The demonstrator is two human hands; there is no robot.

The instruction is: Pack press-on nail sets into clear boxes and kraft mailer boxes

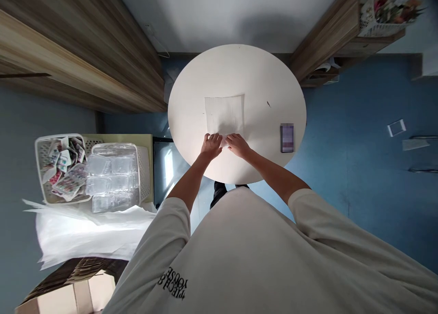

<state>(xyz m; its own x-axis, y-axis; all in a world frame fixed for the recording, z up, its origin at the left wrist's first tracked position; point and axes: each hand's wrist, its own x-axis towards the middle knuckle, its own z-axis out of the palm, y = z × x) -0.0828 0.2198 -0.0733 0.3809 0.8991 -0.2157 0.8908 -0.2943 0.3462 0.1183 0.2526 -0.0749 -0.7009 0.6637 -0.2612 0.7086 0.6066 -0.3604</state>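
A thin, slightly see-through white sheet [225, 111] lies flat on the round white table [222, 67], its far edge towards the wall. At its near edge, my left hand [212, 145] has its fingers curled down over the sheet, and a ring shows on one finger. My right hand [237, 144] grips the same edge a little to the right, with fingers bent and pressed together. Between the hands a whitish folded or rolled part shows; whether anything lies inside it I cannot make out.
A phone [287, 138] lies at the table's right side, and a small dark scrap [268, 104] lies nearer its middle. To the left stand a basket of printed packets [65, 172], a basket of clear plastic packs [112, 177] and stacked white sheets [85, 234]. Wooden cabinets [328, 35] flank the table.
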